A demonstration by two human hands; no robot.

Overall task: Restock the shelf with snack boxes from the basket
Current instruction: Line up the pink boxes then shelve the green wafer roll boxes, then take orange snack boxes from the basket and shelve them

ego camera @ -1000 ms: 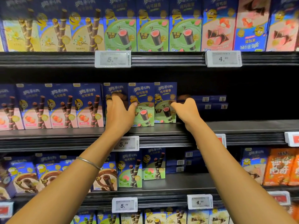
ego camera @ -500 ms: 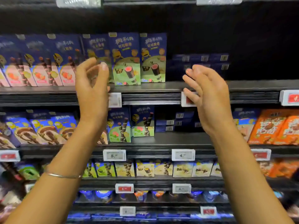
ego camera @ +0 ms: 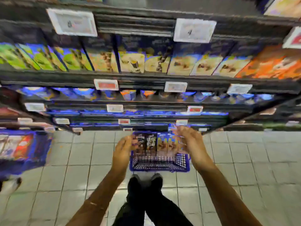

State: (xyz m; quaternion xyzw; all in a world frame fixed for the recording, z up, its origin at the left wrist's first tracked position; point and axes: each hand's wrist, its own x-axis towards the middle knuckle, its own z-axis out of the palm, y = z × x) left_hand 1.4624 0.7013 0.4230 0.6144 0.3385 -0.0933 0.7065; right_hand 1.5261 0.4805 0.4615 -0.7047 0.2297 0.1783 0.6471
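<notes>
Shelving of dark metal is seen across the upper half, its tiers packed with green-fronted cartons at the left, pale yellow cartons in the middle and orange cartons at the right. Their brand print is blurred beyond reading. Pale grey floor tiles are spread below. A blue plastic mesh basket is set on the tiles just before the lowest shelf. A row of dark-blue snack boxes is stood upright in its far half, lettering illegible. The left hand is held at the row's left end, the right hand over its right end. Both are held with fingers loosely extended and nothing gripped. On a white price tag only "4" can be read.
</notes>
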